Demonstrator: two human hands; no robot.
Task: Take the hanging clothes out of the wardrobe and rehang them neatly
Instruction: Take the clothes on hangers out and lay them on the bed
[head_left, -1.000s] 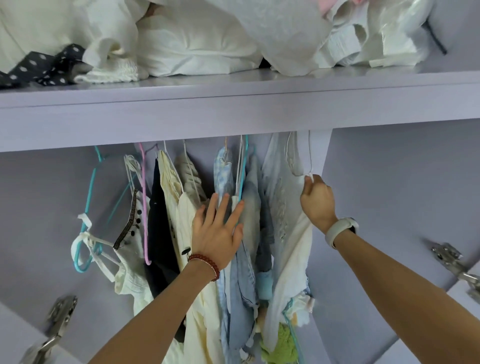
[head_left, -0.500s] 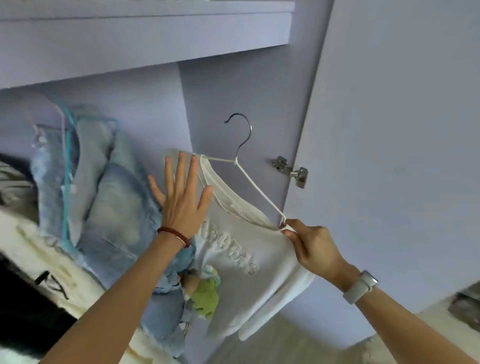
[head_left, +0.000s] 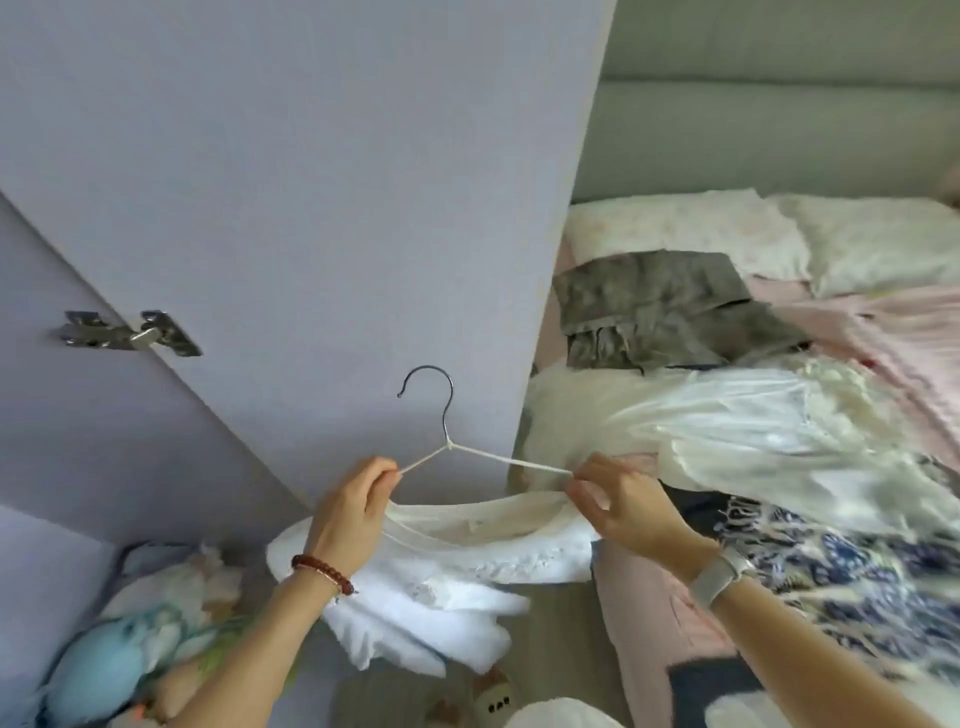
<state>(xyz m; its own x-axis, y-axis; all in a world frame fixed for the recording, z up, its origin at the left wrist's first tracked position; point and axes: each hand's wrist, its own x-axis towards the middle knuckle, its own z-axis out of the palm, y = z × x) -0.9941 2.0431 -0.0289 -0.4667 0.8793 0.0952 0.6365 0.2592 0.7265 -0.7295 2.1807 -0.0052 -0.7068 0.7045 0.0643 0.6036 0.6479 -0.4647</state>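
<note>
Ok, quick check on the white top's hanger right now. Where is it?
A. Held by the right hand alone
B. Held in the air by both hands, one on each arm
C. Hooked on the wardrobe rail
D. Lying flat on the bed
B. The left hand and right hand each pinch one arm of the hanger, its hook free in front of the wardrobe door, with the white top draped below.

I hold both arms forward at mid-height; my left hand and right hand each pinch with curled fingers, knuckles up, wrists level.
</note>
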